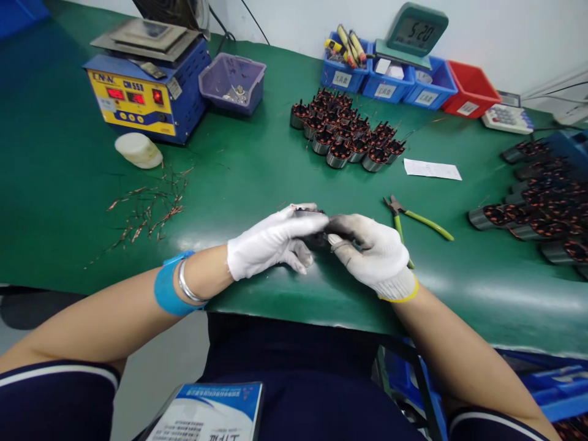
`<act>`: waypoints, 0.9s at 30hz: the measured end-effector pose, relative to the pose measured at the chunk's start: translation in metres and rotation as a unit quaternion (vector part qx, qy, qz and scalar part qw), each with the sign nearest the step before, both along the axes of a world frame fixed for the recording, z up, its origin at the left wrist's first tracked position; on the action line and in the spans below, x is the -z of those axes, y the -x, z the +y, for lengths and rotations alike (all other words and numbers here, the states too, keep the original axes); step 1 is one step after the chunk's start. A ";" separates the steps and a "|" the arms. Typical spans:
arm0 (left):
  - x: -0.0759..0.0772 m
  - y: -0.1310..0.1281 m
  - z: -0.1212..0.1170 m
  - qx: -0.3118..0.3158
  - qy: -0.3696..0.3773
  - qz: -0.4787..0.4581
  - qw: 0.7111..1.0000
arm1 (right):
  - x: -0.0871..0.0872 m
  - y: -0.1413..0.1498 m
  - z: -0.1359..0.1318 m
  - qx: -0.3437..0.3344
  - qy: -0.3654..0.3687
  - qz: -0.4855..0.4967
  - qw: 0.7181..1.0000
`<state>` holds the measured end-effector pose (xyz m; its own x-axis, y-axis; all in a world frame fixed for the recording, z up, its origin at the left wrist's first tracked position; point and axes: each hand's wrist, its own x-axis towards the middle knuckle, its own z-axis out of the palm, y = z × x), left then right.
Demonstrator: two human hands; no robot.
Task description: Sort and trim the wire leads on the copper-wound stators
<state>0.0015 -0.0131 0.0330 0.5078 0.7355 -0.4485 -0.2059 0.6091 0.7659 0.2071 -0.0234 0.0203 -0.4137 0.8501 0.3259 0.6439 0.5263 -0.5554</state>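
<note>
My left hand [280, 239], in a white glove, is closed around a dark wound motor stator [316, 240] near the front of the bench. Most of the stator is hidden by the gloves. My right hand [367, 248], in a knitted glove with darkened fingertips, meets it from the right. Its thumb and forefinger pinch what looks like a thin wire [339, 246] at the stator's side. Green-handled cutters [416, 220] lie with jaws apart just beyond my right hand.
Several wound stators [340, 153] stand grouped at the back, with more [542, 214] at right. Wire offcuts [149, 211] and a white pad [138, 150] lie left, before a blue-yellow station [133, 101]. A paper slip [432, 169], purple bin [232, 86] and red bin [473, 89] are farther back.
</note>
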 end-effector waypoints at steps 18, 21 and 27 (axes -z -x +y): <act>0.003 0.008 0.007 0.067 -0.201 0.189 0.959 | 0.004 0.000 -0.002 0.004 0.250 0.167 0.954; 0.000 0.007 0.007 0.123 -0.164 0.208 0.956 | 0.005 -0.005 0.001 -0.012 0.240 0.150 0.959; -0.003 0.002 0.010 0.099 -0.083 0.205 0.970 | -0.002 -0.004 0.000 0.015 0.168 0.062 0.984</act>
